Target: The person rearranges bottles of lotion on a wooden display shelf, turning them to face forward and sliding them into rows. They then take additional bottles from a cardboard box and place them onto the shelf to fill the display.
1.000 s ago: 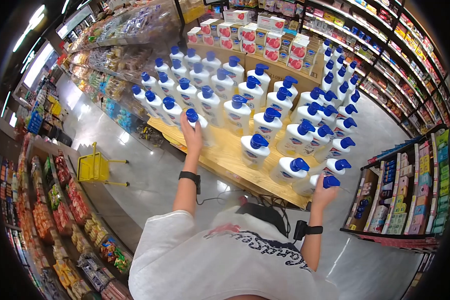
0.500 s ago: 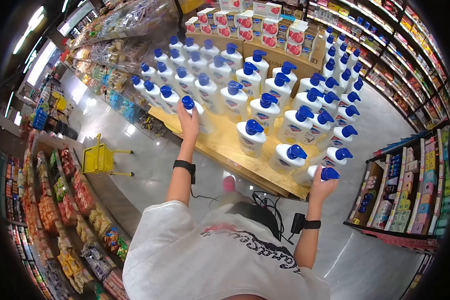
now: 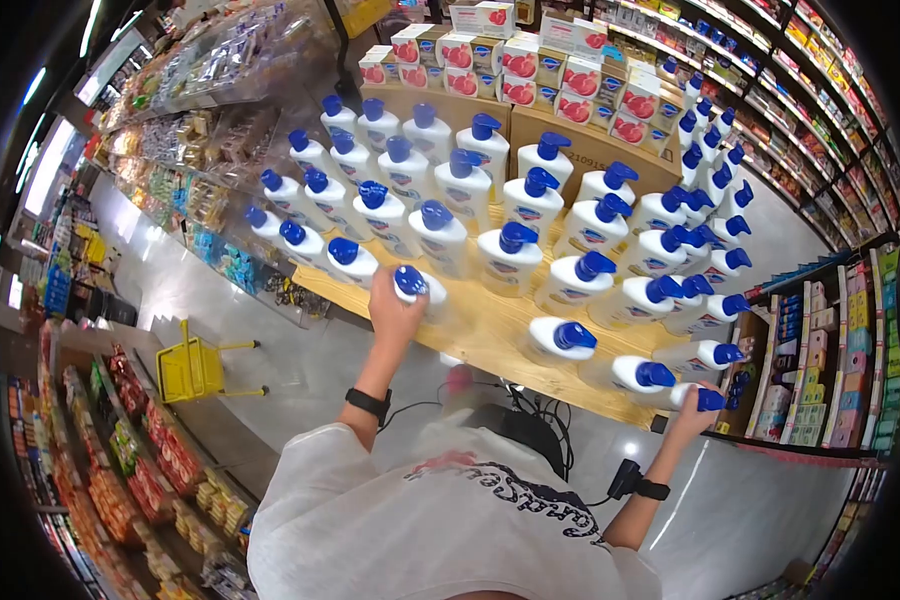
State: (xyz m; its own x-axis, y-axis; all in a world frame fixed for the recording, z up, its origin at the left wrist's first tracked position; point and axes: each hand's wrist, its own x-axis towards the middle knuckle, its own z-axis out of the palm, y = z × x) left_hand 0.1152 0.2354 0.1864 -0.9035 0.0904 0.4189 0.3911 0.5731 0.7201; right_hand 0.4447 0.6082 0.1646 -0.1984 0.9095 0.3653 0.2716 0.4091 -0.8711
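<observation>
White pump bottles with blue pump tops stand in rows on a wooden display table [image 3: 470,350]. At the table's front left, my left hand [image 3: 395,312] is closed round the side of one pump bottle [image 3: 434,297], just below its blue top. My right hand [image 3: 686,418] grips another pump bottle [image 3: 678,394] at the front right corner. Its palm and fingers hide part of that bottle. Close beside it are two more bottles, one of them a white pump bottle [image 3: 625,372]. Between my hands, a single bottle [image 3: 542,340] stands near the front edge.
Boxes with red fruit pictures [image 3: 520,62] are stacked on a carton [image 3: 590,150] behind the bottles. A yellow basket [image 3: 190,368] stands on the floor at left. Cables [image 3: 540,400] hang by my legs. Stocked shelves [image 3: 820,370] flank the right side.
The view has shifted, so the table and bottles appear lower and nearer. Both hands remain at their bottles at the front left and front right corner.
</observation>
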